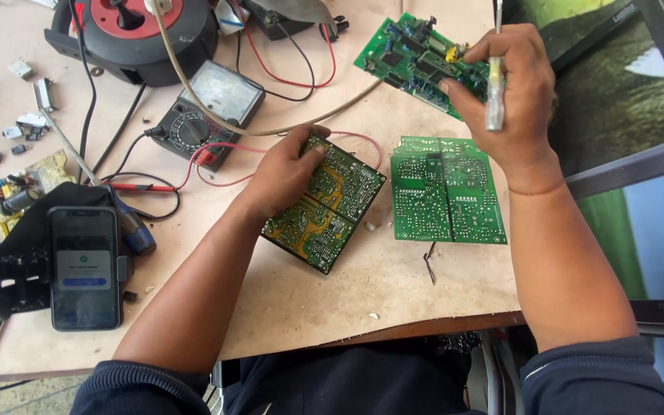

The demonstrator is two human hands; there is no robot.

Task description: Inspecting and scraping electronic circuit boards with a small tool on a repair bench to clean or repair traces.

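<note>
Pinching a screwdriver (495, 92) in right hand (512, 100) at 1 o'clock over the far circuit board (416, 61); left hand (286, 173) pressing flat, not clenched, on solder-side board (324, 204) dead center. Better keep that board pinned, tip steady.

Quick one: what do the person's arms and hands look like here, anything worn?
Both hands, left hand and right hand, are bare, no gloves. Dark navy sleeves with ribbed cuffs are pushed up past the elbows, leaving the forearms uncovered. A thin thread-like band circles the right wrist. No watch or rings visible.
</note>
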